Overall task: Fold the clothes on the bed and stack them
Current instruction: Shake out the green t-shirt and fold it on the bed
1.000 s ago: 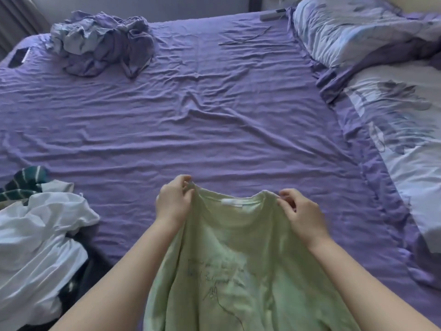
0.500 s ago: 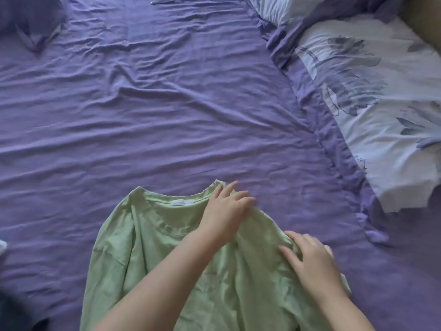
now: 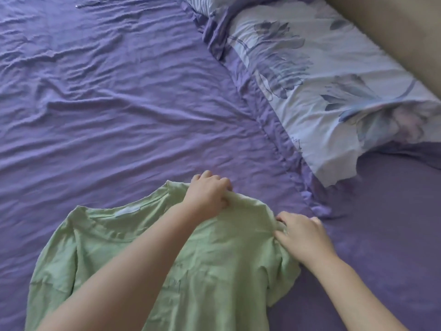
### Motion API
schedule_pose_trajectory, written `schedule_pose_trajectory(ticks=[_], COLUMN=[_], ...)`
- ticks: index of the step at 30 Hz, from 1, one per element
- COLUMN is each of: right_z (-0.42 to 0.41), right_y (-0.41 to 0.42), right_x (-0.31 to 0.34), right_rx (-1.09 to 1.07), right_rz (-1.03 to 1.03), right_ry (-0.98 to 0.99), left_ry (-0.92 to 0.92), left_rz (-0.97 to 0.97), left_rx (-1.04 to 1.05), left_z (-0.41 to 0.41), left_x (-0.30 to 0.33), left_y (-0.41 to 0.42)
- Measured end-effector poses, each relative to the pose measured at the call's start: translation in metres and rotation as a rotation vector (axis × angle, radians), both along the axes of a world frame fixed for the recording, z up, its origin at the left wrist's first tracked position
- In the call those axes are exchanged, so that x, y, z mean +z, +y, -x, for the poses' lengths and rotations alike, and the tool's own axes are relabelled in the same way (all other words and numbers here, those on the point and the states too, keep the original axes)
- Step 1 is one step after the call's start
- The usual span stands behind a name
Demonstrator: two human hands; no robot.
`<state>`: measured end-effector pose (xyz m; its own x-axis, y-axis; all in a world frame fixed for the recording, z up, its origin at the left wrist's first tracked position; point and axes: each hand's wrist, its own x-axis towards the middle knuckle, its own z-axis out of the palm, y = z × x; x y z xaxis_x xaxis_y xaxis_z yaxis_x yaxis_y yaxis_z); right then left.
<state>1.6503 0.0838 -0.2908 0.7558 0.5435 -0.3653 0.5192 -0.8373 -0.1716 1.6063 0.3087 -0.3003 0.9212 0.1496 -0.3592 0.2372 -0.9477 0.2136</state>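
A pale green T-shirt [image 3: 114, 254] lies face up on the purple bed sheet [image 3: 119, 115], collar toward the far side, with faint dark writing on its chest. My left hand [image 3: 207, 194] reaches across and pinches the cloth at the shirt's right shoulder. My right hand [image 3: 303, 237] grips the right sleeve where it bunches at the shirt's edge. The shirt's left sleeve lies spread flat. The hem runs out of view at the bottom.
A floral white and blue pillow [image 3: 334, 96] lies at the right, with a purple ruffled edge [image 3: 307, 187] close to my right hand. A beige headboard [image 3: 393, 32] fills the top right corner. A thin cord [image 3: 95, 4] lies at the far top.
The shirt went from held up by both shoulders to lying on the sheet. My left hand crossed to the right shoulder and closed on it; my right hand closed on the sleeve. The view swung right.
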Motion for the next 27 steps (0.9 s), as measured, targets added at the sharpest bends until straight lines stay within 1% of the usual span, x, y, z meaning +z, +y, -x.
schedule_pose_trajectory(ticks=[1,3,4,5,7,8,9,11,13,14,15,16,17,18,19,20,21,23,24,25,27], right_z=[-0.004,-0.014,-0.018,-0.021,-0.025,-0.026,-0.026,-0.030,-0.035,-0.038,-0.041,-0.043,-0.045,-0.046,-0.046,-0.046,-0.045,-0.037,-0.031,-0.022,-0.002], right_y=[-0.004,-0.011,-0.014,-0.015,-0.015,-0.016,-0.017,-0.020,-0.022,-0.022,-0.019,-0.017,-0.015,-0.013,-0.012,-0.012,-0.014,-0.019,-0.026,-0.034,-0.051], right_x=[0.002,0.007,0.013,0.018,0.025,0.028,0.031,0.038,0.042,0.044,0.044,0.044,0.041,0.039,0.036,0.030,0.023,0.012,0.005,-0.001,-0.011], right_rx=[-0.116,-0.356,-0.413,-0.413,-0.336,-0.299,-0.293,-0.337,-0.423,-0.456,-0.465,-0.435,-0.370,-0.287,-0.223,-0.186,-0.176,-0.248,-0.303,-0.382,-0.589], right_rz=[-0.140,-0.474,-0.577,-0.604,-0.508,-0.455,-0.439,-0.526,-0.678,-0.742,-0.778,-0.744,-0.631,-0.484,-0.382,-0.382,-0.448,-0.623,-0.675,-0.694,-0.708], right_ry=[0.094,0.356,0.406,0.392,0.304,0.288,0.317,0.443,0.560,0.571,0.543,0.439,0.267,0.056,-0.136,-0.257,-0.280,-0.115,-0.040,0.005,0.047], left_ry=[-0.039,-0.086,-0.083,-0.067,-0.008,0.032,0.078,0.131,0.074,0.025,-0.022,-0.068,-0.113,-0.150,-0.180,-0.189,-0.178,-0.163,-0.230,-0.353,-0.606], left_rz=[0.003,0.059,0.118,0.175,0.224,0.229,0.233,0.241,0.249,0.274,0.317,0.349,0.341,0.288,0.210,0.119,0.036,-0.112,-0.171,-0.184,-0.118], left_rx=[0.018,0.097,0.147,0.185,0.202,0.182,0.158,0.128,0.145,0.180,0.226,0.265,0.290,0.302,0.303,0.291,0.277,0.235,0.206,0.179,0.072], left_z=[-0.002,-0.007,-0.010,-0.013,-0.017,-0.019,-0.020,-0.021,-0.023,-0.025,-0.027,-0.029,-0.032,-0.034,-0.035,-0.036,-0.036,-0.032,-0.030,-0.026,-0.015], left_x=[0.000,0.002,0.004,0.007,0.015,0.019,0.022,0.024,0.021,0.020,0.019,0.018,0.018,0.015,0.012,0.008,0.003,-0.004,-0.005,-0.008,-0.012], left_y=[-0.002,0.001,0.004,0.006,0.007,0.005,0.003,0.000,0.001,0.002,0.001,-0.001,-0.005,-0.010,-0.015,-0.020,-0.026,-0.037,-0.044,-0.051,-0.073])
